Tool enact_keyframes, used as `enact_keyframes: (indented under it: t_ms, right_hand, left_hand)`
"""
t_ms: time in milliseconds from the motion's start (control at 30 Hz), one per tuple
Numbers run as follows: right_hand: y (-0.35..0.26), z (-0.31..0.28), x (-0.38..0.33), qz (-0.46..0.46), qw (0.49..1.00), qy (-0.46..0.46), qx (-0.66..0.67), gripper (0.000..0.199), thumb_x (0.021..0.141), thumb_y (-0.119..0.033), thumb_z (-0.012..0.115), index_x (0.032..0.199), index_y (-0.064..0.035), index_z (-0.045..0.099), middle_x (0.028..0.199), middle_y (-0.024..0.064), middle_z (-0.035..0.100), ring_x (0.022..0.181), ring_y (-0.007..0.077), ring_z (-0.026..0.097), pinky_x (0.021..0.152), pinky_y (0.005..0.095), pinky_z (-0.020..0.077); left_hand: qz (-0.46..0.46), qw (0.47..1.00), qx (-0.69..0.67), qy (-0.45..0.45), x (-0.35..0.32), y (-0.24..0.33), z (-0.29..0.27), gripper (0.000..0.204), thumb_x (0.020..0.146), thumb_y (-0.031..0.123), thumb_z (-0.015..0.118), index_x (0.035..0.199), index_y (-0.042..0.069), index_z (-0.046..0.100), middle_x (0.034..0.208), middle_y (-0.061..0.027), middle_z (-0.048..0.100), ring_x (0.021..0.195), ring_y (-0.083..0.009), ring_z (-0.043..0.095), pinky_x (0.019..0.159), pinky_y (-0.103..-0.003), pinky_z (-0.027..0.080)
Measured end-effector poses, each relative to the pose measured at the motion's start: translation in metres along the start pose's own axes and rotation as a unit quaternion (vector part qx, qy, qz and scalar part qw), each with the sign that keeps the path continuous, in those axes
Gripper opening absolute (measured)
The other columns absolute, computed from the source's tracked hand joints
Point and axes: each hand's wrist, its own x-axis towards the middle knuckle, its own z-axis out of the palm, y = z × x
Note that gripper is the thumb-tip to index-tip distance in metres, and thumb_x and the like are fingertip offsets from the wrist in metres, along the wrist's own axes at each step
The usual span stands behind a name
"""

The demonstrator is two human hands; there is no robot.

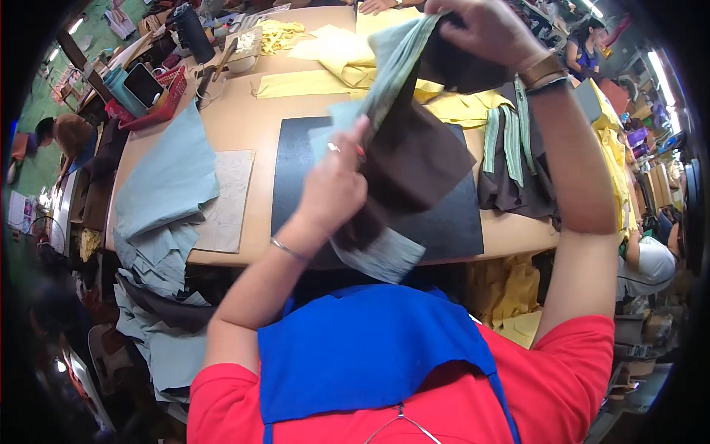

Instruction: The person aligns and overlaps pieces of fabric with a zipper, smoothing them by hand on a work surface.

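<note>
I hold up a garment piece of dark brown and pale grey-green fabric point(414, 159) over a black mat point(451, 222) on the wooden table point(244, 129). My left hand point(333, 189) grips the piece near its middle, and something small and red shows at the fingers. My right hand point(481, 29), with a watch and bracelet on the wrist, pinches the upper end of the fabric high above the table.
A stack of grey-green cloth point(166, 185) hangs off the table's left edge. Yellow fabric pieces point(333, 55) lie at the back, finished brown and green pieces point(514, 159) at the right. A red basket point(159, 100) with tools stands back left. Other people work around the table.
</note>
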Motion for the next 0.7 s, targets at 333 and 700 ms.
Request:
enact_keyframes:
  t_ms: [333,700]
  right_hand:
    - [0.075,-0.040,-0.007,0.119,0.934,0.179,-0.284,0.021,0.100,-0.015,0.063,0.114,-0.0085,0.077,0.095,0.0210,0.078,0.085,0.0399,0.076,0.079,0.0479,0.0611]
    - [-0.078,0.134,-0.259,0.172,0.983,-0.062,0.023,0.035,0.089,0.003,0.067,0.114,-0.0177,0.081,0.125,0.0023,0.080,0.134,0.0332,0.066,0.124,0.0625,0.0361]
  left_hand:
    - [0.122,0.900,0.327,0.260,0.199,-0.088,-0.140,0.041,0.098,0.007,0.057,0.134,0.017,0.073,0.115,-0.0153,0.075,0.110,-0.0344,0.071,0.100,-0.053,0.052]
    - [0.132,0.971,0.199,-0.018,-0.032,-0.155,-0.049,0.043,0.095,0.006,0.063,0.127,0.029,0.079,0.136,0.0041,0.075,0.136,-0.0231,0.064,0.122,-0.072,0.028]
